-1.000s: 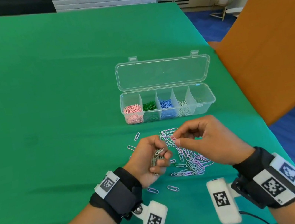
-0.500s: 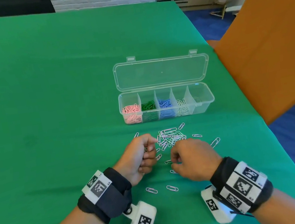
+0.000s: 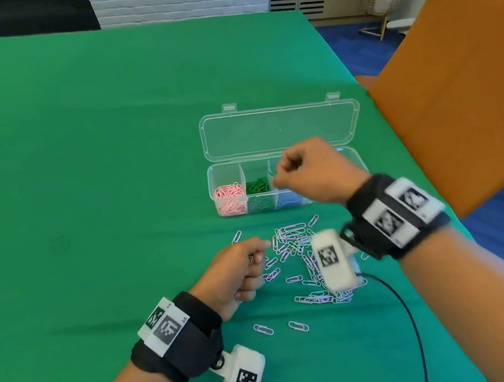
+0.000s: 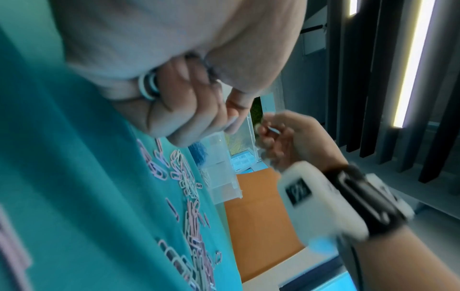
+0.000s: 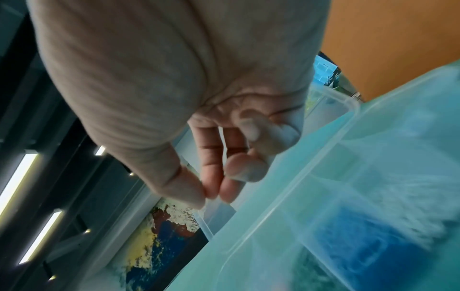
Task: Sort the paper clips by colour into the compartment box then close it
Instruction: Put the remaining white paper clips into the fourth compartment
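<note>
The clear compartment box (image 3: 210, 184) stands with its lid (image 3: 280, 126) laid open behind it. Pink clips (image 3: 230, 196) fill the left compartment and green clips (image 3: 256, 186) the one beside it. My right hand (image 3: 276, 176) hovers over the green and blue compartments, thumb and fingers pinched on what looks like a small thin clip. In the right wrist view the pinch (image 5: 211, 194) hangs just above the box rim (image 5: 323, 177). My left hand (image 3: 257, 258) rests fisted at the left edge of the loose clip pile (image 3: 295, 240), gripping several clips (image 4: 148, 86).
An orange chair back (image 3: 457, 73) rises close to the table's right edge. A black cable (image 3: 405, 315) runs across the green cloth near the pile. Two stray clips (image 3: 263, 329) lie nearer to me. The cloth left of the box is bare.
My right hand has lifted from the clip pile and travelled forward to above the box. The left hand has stayed beside the pile, still fisted.
</note>
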The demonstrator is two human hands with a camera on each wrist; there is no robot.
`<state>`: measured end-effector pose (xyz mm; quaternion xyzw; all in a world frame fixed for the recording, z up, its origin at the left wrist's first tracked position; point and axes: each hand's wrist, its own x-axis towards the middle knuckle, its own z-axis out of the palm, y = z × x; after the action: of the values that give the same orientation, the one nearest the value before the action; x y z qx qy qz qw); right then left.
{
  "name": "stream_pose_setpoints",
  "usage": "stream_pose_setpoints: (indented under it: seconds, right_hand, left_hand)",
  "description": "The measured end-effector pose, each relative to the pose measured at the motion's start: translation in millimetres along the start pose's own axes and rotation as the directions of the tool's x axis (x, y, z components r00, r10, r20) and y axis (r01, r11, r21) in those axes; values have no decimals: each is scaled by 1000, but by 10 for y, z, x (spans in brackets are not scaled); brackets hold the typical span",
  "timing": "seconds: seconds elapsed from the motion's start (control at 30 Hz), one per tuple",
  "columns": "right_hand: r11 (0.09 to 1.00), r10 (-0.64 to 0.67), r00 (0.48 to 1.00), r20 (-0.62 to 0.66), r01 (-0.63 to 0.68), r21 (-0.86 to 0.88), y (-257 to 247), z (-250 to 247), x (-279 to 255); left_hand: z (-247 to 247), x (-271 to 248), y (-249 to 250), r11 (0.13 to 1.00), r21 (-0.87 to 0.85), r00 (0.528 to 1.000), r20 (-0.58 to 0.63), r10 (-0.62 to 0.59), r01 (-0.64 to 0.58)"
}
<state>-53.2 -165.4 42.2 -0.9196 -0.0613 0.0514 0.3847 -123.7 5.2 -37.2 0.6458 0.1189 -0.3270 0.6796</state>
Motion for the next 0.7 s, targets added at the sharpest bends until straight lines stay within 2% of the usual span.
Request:
stream_pose_setpoints:
  seconds: [0.17,0.37,0.4,0.47,0.57,0.63,0.7]
  right_hand:
    - [991,94,994,-57,-99,-90,-52,-61,358]
    - [993,114,969,-217,-109,36,372,-279,-65]
    - [994,106,976,-190,-102,29,438,-264,-179]
    - [992,117,993,-31,-118,-36,570,-158,-411]
    - [976,179,957,228,-143,-166,797,91,-699]
    - [966,211,942,261,-161,-200,933,194,-823]
    - [962,224,945,240,-174,-212,1001,209,-888]
  left_hand:
    - [78,-40,23,991,134,1000,0,29,-29]
    - [-33,42,99,982,172,996,-38,86,-78]
    - [-10,57,125,974,206,994,-37,105,-95]
    - [90,100,175,933,332,987,-30,156,-137]
    - [275,179,229,784,575,966,45,256,-234]
    - [380,206,256,606,748,955,132,264,-271]
    - [443,231,270,408,867,951,206,232,-288]
